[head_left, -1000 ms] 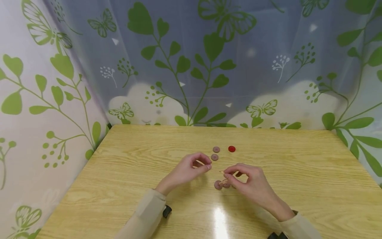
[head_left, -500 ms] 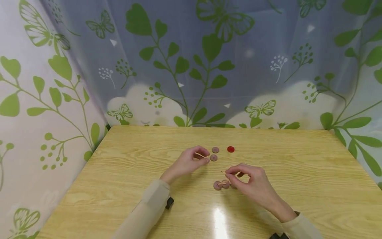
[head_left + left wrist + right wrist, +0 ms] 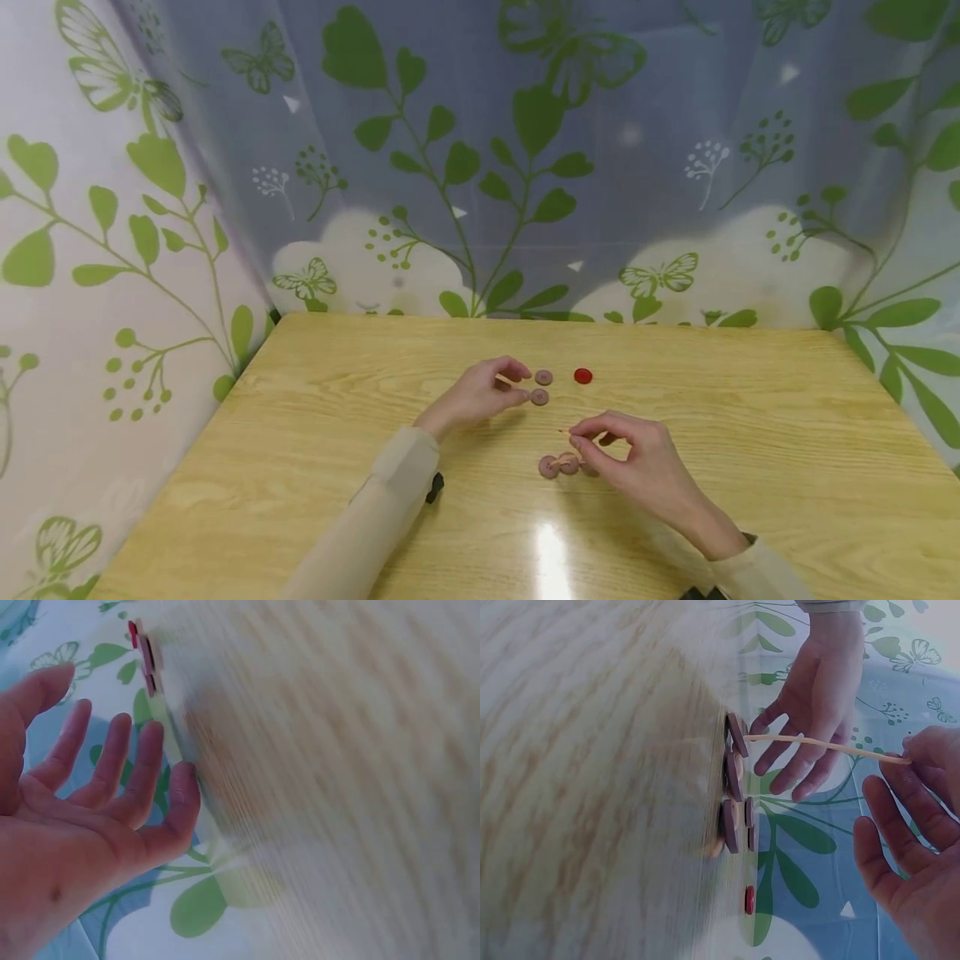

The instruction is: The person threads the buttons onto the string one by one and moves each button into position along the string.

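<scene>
My right hand (image 3: 633,450) pinches a thin pale-orange cord (image 3: 810,741) between thumb and index finger. Its dark-tipped end (image 3: 562,432) pokes out to the left of those fingertips. The cord runs to brown buttons strung on it, one at the left end (image 3: 549,467) and one beside it (image 3: 569,463); a third is partly behind my right hand. Up and left, my left hand (image 3: 480,392) reaches toward two loose brown buttons, a nearer one (image 3: 539,397) and a farther one (image 3: 543,377). Its fingers are parted with nothing between them, the thumb tip at the nearer button's edge.
A red button (image 3: 582,376) lies right of the loose brown ones on the wooden table (image 3: 337,433). Patterned cloth (image 3: 480,167) hangs along the table's back edge and left side.
My left hand has moved forward and slightly right, up to the loose brown buttons, and its fingers have parted. The right hand keeps its pinch on the cord, nearly still.
</scene>
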The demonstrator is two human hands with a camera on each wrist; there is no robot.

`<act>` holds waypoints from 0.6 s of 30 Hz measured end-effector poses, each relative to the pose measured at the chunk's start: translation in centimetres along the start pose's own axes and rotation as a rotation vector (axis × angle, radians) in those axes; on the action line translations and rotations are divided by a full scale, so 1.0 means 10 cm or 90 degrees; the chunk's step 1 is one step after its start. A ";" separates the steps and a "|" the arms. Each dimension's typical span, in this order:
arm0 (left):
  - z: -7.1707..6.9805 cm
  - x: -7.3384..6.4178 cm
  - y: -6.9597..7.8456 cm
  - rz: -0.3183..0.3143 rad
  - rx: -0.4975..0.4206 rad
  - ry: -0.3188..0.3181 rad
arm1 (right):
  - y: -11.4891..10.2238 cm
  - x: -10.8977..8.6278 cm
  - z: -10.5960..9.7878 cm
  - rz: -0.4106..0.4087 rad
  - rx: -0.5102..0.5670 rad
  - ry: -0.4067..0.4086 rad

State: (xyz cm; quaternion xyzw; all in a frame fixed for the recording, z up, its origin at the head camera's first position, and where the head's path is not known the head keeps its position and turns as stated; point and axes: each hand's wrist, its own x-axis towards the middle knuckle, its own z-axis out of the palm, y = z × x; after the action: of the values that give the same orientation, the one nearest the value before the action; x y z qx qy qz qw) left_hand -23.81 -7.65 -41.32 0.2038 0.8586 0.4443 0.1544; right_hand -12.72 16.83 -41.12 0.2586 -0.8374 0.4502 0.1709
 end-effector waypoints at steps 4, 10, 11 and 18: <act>-0.01 0.04 0.01 -0.007 0.047 -0.018 | 0.00 0.02 -0.01 -0.001 -0.004 0.001; -0.01 0.08 0.07 -0.005 0.107 -0.050 | -0.01 0.02 -0.03 -0.016 -0.014 0.009; -0.01 0.10 0.07 -0.004 0.114 -0.054 | -0.01 0.02 -0.04 -0.017 -0.015 0.010; 0.06 0.19 0.10 -0.017 0.154 -0.058 | 0.01 0.01 -0.05 -0.009 -0.017 0.010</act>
State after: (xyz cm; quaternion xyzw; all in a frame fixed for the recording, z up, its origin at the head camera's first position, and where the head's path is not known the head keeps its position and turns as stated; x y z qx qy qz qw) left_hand -24.97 -5.85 -41.00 0.2297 0.9005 0.3260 0.1735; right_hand -12.84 17.28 -40.83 0.2588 -0.8399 0.4400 0.1843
